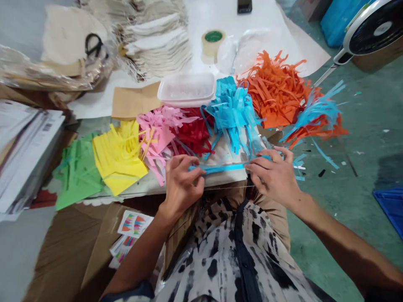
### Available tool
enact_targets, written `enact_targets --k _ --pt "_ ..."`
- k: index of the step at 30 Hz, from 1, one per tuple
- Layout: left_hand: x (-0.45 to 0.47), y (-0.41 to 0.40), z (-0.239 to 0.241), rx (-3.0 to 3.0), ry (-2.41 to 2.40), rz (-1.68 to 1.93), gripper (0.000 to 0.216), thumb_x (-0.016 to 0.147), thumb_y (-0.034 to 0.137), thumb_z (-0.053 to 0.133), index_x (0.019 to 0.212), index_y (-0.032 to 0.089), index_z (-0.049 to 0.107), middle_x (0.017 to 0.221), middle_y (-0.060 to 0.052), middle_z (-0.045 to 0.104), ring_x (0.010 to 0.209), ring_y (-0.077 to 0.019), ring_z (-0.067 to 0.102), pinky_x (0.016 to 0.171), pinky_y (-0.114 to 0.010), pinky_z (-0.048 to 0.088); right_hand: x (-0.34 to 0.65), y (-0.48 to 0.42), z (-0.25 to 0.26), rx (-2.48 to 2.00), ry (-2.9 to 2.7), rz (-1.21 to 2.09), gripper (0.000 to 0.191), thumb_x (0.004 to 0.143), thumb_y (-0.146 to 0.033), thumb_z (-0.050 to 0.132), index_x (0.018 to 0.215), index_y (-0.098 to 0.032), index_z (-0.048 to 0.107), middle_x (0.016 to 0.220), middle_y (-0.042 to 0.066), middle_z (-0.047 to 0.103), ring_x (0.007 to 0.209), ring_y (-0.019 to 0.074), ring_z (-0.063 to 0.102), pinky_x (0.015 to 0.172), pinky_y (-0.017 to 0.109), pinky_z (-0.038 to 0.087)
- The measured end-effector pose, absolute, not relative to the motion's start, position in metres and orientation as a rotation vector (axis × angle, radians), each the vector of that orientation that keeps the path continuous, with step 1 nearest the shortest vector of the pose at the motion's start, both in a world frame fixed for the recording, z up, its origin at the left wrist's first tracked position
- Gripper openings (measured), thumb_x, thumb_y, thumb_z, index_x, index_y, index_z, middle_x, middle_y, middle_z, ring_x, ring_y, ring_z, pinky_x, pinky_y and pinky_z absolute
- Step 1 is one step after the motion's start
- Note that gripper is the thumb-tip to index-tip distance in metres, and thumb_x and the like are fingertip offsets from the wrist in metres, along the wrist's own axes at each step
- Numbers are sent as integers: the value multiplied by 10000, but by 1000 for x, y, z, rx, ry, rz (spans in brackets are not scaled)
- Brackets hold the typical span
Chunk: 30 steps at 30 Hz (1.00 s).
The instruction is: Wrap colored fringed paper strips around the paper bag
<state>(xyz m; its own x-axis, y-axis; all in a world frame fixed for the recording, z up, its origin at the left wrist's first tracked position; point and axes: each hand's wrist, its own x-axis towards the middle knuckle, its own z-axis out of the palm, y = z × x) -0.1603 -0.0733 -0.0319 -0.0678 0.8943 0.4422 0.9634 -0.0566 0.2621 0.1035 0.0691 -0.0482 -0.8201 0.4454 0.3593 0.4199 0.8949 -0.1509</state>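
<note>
My left hand (pixel 182 180) and my right hand (pixel 274 175) each pinch one end of a light blue paper strip (pixel 222 168), stretched level between them over my lap. Just beyond the strip lies a pile of blue fringed paper (pixel 233 110). Beside it sit piles of red (pixel 194 135), pink (pixel 159 133), yellow (pixel 120 156) and green fringed paper (pixel 78 172). An orange pile (pixel 275 91) lies behind my right hand, with a mixed blue and orange bundle (pixel 317 117) to its right.
A clear plastic tub (pixel 187 89), a tape roll (pixel 213 41), scissors (pixel 93 45), a phone (pixel 244 6) and stacks of cream tags (pixel 157 42) lie farther back. A fan (pixel 374 31) stands at the right. Papers are stacked at the left (pixel 22 151). Printed cards (pixel 134 224) lie near my knee.
</note>
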Motion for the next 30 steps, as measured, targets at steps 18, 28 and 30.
enact_targets --k 18,28,30 --pt "-113 -30 -57 -2279 -2106 -556 113 1028 278 630 977 181 657 954 -60 690 912 -247 578 808 -386 441 94 77 -54 -795 -2761 30 238 1075 -323 497 1006 -211 694 1003 55 726 1091 267 581 1131 516 275" --pt "-119 -26 -46 -2191 -2311 -502 167 1017 347 644 924 208 642 928 -50 669 909 -258 567 762 -405 381 81 73 -42 -1001 -2748 112 238 1042 -366 508 906 -229 646 918 76 682 1105 332 570 1112 595 282" --pt "-117 -26 -45 -2152 -2348 -527 157 1008 350 654 942 208 644 940 -50 676 909 -258 571 763 -406 388 83 71 -44 -1015 -2712 90 224 1037 -376 533 921 -231 657 947 81 701 1138 339 579 1138 614 275"
